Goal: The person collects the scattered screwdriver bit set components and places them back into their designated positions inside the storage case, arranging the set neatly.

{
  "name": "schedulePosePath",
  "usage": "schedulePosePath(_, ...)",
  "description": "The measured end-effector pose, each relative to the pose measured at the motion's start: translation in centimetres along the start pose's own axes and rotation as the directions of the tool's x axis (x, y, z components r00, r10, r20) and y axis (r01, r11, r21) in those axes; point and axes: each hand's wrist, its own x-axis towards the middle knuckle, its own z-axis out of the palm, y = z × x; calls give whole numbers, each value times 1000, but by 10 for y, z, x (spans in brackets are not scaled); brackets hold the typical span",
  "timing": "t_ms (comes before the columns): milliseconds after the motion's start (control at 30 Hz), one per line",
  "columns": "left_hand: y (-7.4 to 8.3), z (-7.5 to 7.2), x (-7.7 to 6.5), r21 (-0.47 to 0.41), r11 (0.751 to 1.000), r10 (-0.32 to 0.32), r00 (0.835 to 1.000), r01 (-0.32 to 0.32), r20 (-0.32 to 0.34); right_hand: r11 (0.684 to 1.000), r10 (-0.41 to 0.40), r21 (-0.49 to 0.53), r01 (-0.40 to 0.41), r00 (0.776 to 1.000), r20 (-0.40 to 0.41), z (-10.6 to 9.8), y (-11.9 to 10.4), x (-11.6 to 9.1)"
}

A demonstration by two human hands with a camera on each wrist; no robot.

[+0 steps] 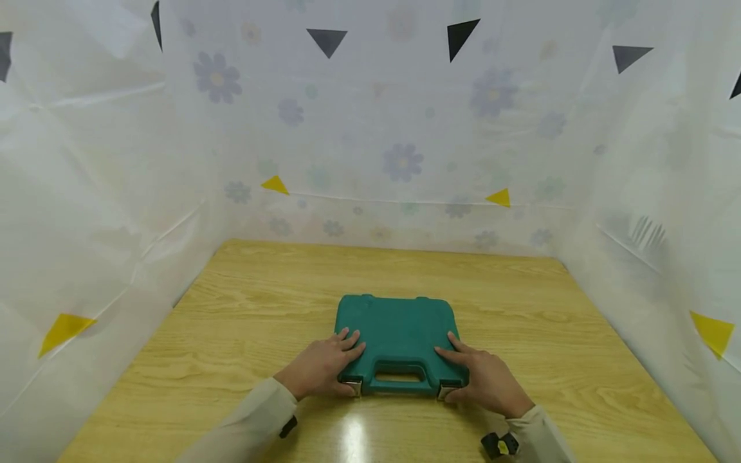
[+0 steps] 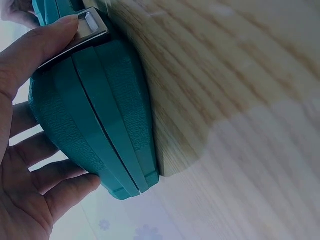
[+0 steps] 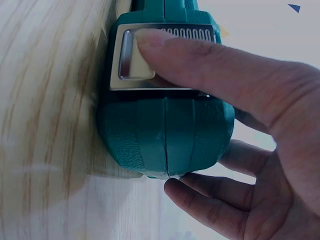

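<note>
A teal plastic carrying case (image 1: 399,321) lies flat on the table, lid down against its base, its handle (image 1: 399,386) towards me. My left hand (image 1: 321,368) grips the near left corner, fingers over the lid and side. Its thumb presses on the left metal latch (image 2: 91,26) at the front. At the near right corner my right hand (image 1: 492,384) holds the case the same way, fingers reaching over the lid. The right thumb lies on the right metal latch (image 3: 126,65), covering part of it. Both wrist views show the seam between the case halves closed.
The wood-grain table (image 1: 278,276) extends around the case on all sides. White sheeting with flowers (image 1: 402,161) stands behind it, and plain white sheets (image 1: 87,212) enclose both sides. Black and yellow triangles (image 1: 274,185) are stuck on the sheeting.
</note>
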Motion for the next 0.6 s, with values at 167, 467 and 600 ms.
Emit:
schedulePosePath(167, -1, 0, -1, -3, 1000, -4, 1000, 4, -17, 1000, 3, 13, -3, 1000, 2, 1, 0, 1)
schedulePosePath(467, -5, 3, -3, -133, 991, -31, 998, 24, -52, 997, -19, 74, 16, 999, 40, -7, 1, 2)
schedulePosePath(600, -2, -2, -5, -227, 973, -62, 991, 33, -122, 990, 1, 139, -4, 1000, 20, -12, -1, 2)
